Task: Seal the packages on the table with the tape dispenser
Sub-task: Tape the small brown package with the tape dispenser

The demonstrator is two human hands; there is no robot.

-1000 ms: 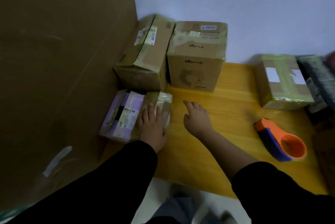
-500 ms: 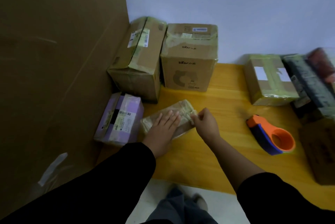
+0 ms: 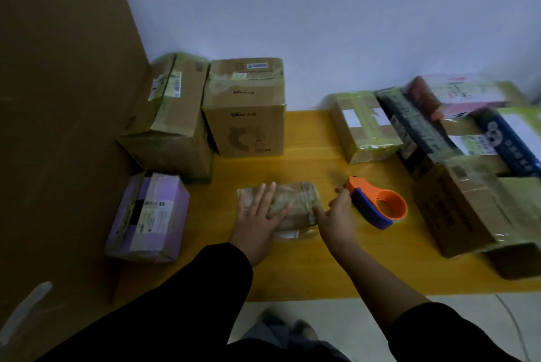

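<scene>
At mid-tabletop [image 3: 292,273], the left hand [image 3: 257,221] presses flat, fingers spread, on a small package [image 3: 298,200]. The right hand [image 3: 336,215], fingers loose and empty, reaches the orange tape dispenser [image 3: 377,203] just beside it. Taping this package looks not yet begun.

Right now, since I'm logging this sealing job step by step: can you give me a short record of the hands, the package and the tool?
left hand: flat on the small taped package, fingers straight
right hand: open, reaching at the orange nose of the tape dispenser; contact unclear
tape dispenser: lying on the table, right of the package
nearby: purple box, left of the package
</scene>
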